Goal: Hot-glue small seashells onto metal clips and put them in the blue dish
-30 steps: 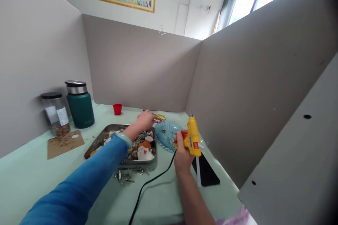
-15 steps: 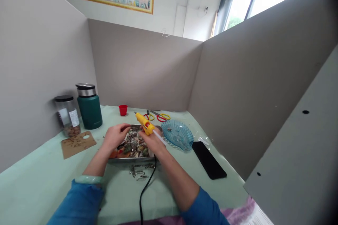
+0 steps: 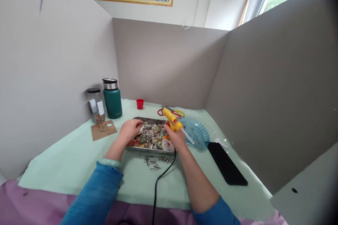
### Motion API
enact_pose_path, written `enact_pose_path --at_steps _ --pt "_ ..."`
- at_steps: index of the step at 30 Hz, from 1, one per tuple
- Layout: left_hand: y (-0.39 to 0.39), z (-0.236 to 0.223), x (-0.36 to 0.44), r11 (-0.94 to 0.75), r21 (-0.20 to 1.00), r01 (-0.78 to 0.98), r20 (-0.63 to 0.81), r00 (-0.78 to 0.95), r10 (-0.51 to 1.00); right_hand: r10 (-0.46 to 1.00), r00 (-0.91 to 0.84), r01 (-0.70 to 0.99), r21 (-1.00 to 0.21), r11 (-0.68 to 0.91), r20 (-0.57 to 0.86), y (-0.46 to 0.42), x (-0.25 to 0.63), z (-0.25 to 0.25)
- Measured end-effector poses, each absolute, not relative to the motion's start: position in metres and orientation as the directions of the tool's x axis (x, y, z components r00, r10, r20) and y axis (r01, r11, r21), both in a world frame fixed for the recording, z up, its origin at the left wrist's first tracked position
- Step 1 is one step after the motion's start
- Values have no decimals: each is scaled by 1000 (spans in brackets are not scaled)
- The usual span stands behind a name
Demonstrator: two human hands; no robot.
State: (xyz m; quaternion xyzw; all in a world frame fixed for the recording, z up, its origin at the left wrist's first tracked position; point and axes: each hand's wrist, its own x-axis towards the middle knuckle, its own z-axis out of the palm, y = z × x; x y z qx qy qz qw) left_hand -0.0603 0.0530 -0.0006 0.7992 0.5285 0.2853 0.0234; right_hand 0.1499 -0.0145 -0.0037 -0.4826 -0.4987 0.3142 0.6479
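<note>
A yellow hot glue gun (image 3: 172, 120) is held in my right hand (image 3: 176, 138), its nozzle pointing away and up to the left. A white glue stick (image 3: 188, 136) sticks out of its back end, and a black cord (image 3: 161, 175) runs down toward me. My left hand (image 3: 131, 130) is over the left side of a metal tray (image 3: 148, 150), thumb and fingers pinched together; anything between them is too small to make out. Filling the tray is a mixed heap of small ornaments (image 3: 151, 136). Several metal clips (image 3: 152, 163) lie on the cloth before it.
Right of the tray are a blue shell-shaped dish (image 3: 200, 132) and a black flat slab (image 3: 227, 164). Scissors (image 3: 179, 113) and a red cup (image 3: 139, 104) lie farther back. At left stand a green flask (image 3: 113, 102), a jar (image 3: 95, 107) and a brown card (image 3: 103, 130). Grey partitions (image 3: 163, 63) enclose the table.
The camera view has turned left, so everything appears farther right. Both hands stay at the tray, the right one still holding the glue gun.
</note>
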Motion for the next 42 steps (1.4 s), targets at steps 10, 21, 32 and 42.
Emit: enact_pose_path --at_steps 10,21,32,42 --pt "33 14 -53 -657 424 623 344 561 753 913 218 109 -938 329 346 -16 148 -7" --pt "32 8 -44 -676 426 601 328 594 735 888 312 46 -939 340 337 -12 147 -8" --pt "24 13 -44 -43 990 -133 100 460 882 889 234 159 -918 363 393 -17 148 -5" --pt "27 12 -40 -83 989 -124 125 378 917 889 231 153 -917 368 395 -20 147 -4"
